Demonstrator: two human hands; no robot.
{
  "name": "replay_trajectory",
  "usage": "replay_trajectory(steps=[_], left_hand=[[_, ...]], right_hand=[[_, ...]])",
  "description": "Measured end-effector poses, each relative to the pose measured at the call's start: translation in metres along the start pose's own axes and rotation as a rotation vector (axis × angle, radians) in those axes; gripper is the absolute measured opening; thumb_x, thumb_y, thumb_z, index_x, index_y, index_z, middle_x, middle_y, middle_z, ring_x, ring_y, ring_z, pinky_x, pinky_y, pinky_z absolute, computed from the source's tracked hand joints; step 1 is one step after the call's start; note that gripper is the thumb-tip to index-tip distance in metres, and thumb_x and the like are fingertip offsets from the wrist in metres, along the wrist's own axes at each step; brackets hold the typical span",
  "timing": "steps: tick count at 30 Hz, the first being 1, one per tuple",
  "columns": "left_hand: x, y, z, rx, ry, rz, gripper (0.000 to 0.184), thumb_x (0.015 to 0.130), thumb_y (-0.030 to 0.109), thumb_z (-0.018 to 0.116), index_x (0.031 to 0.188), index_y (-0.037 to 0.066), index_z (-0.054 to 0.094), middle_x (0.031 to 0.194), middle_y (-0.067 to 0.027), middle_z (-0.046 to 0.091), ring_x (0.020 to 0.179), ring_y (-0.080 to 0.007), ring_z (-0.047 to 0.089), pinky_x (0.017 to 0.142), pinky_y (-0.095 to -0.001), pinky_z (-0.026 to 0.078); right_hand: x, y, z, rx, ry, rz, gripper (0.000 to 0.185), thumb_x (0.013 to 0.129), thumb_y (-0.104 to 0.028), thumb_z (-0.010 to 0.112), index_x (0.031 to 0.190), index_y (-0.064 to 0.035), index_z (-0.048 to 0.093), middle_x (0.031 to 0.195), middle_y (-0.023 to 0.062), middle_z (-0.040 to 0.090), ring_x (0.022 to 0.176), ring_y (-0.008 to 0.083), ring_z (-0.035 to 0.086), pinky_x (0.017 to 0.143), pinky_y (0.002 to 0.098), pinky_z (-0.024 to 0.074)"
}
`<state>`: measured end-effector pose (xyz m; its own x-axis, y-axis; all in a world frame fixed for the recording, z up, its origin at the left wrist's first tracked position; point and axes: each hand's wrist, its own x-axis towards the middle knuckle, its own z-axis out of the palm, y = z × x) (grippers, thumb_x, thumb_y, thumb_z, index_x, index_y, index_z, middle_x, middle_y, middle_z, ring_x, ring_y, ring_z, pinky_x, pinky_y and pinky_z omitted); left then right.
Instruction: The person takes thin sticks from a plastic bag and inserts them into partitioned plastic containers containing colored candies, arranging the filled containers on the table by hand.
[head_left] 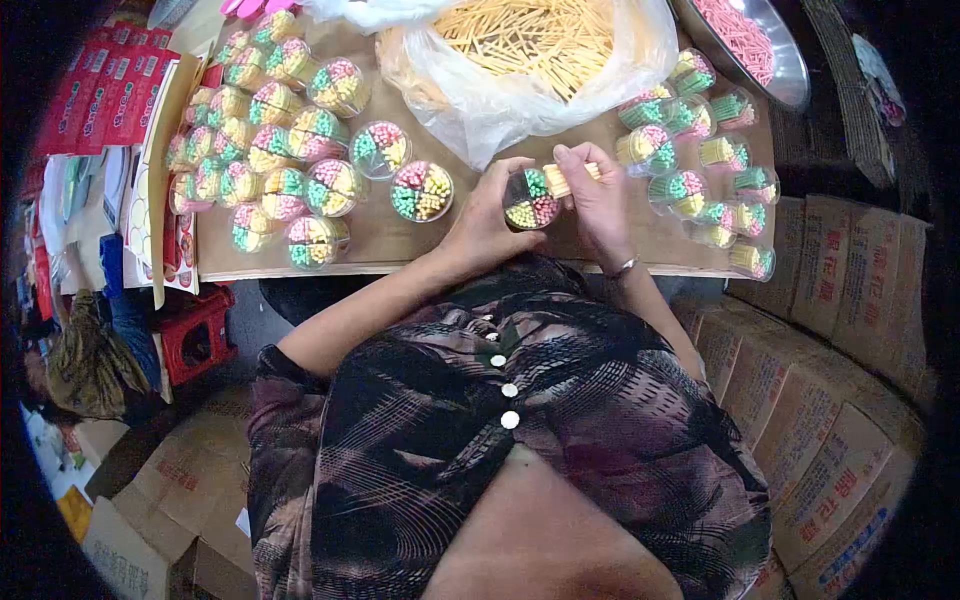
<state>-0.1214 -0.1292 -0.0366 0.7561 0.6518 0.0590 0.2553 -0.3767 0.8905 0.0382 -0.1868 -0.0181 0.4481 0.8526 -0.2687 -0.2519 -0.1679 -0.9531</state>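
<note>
At the table's front edge, my left hand point(487, 222) is wrapped round a clear round cup point(532, 208) that holds pink, green and yellow sticks in sections. Just right of the cup's top, my right hand point(598, 205) pinches a small bundle of pale yellow sticks point(572, 178) by the cup's rim. Two filled cups, one point(421, 191) near my left hand and one point(380, 150) behind it, stand upright. Beyond both hands lies an open plastic bag point(480, 125) full of yellow sticks point(530, 40).
Many filled cups crowd the table's left side point(270, 150); several more stand or lie at the right point(690, 190). A metal bowl point(795, 75) with pink sticks is at the back right. Red packets point(110, 95) lie far left, and cardboard boxes point(830, 420) fill the lower right.
</note>
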Motion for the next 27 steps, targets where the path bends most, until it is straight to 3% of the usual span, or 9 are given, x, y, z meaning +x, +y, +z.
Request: replay_trajectory(steps=[5,10,14,20,24,27], left_hand=[[0.006,0.004,-0.002,-0.341,-0.049,-0.152,0.07,0.062,0.012,0.08,0.122,0.002,0.045,0.119,-0.0161,0.05,0.11,-0.0255,0.048,0.091,-0.0363,0.042],[0.01,0.017,0.008,-0.085,0.176,0.092,0.055,0.063,0.012,0.074,0.111,0.002,0.049,0.099,-0.0139,0.052,0.091,-0.0303,0.05,0.081,-0.038,0.042],[0.013,0.025,0.008,0.083,0.328,0.222,0.055,0.062,0.013,0.074,0.11,0.001,0.049,0.098,-0.0137,0.051,0.089,-0.0295,0.049,0.077,-0.0385,0.041],[0.015,0.019,0.009,0.205,0.371,0.297,0.057,0.063,0.016,0.074,0.111,0.0,0.048,0.101,-0.0149,0.051,0.088,-0.0305,0.048,0.077,-0.0392,0.042],[0.014,0.021,0.006,0.383,0.38,0.277,0.058,0.064,0.018,0.073,0.113,0.0,0.047,0.104,-0.0166,0.05,0.089,-0.0317,0.048,0.077,-0.0398,0.042],[0.015,0.02,0.006,0.356,0.385,0.274,0.059,0.065,0.019,0.072,0.114,0.0,0.047,0.105,-0.0174,0.05,0.089,-0.0322,0.048,0.077,-0.0402,0.042]], right_hand=[[-0.001,-0.009,0.001,-0.166,0.041,-0.053,0.021,0.087,-0.022,0.067,0.077,-0.0041,0.062,0.066,-0.001,0.059,0.053,0.0059,0.048,0.05,0.0196,0.0403],[-0.021,-0.057,0.018,-0.493,-0.053,-0.23,0.016,0.087,-0.015,0.064,0.077,-0.0036,0.062,0.067,-0.0004,0.06,0.054,0.0049,0.048,0.049,0.0177,0.0384],[-0.022,-0.068,0.026,-0.7,-0.091,-0.226,0.018,0.083,-0.017,0.063,0.076,0.0001,0.061,0.065,0.0071,0.061,0.054,0.0148,0.051,0.052,0.0282,0.0432],[-0.021,-0.068,0.031,-0.77,-0.036,-0.198,0.019,0.083,-0.017,0.062,0.077,0.0013,0.061,0.066,0.01,0.061,0.056,0.0171,0.052,0.054,0.03,0.0439],[-0.017,-0.057,0.032,-0.699,0.043,-0.333,0.017,0.085,-0.016,0.065,0.077,-0.0008,0.063,0.064,0.0028,0.061,0.054,0.0084,0.051,0.049,0.0212,0.0413],[-0.014,-0.051,0.034,-0.639,0.072,-0.334,0.017,0.086,-0.016,0.065,0.078,-0.0007,0.064,0.064,0.0029,0.061,0.053,0.0081,0.051,0.049,0.0211,0.0413]])
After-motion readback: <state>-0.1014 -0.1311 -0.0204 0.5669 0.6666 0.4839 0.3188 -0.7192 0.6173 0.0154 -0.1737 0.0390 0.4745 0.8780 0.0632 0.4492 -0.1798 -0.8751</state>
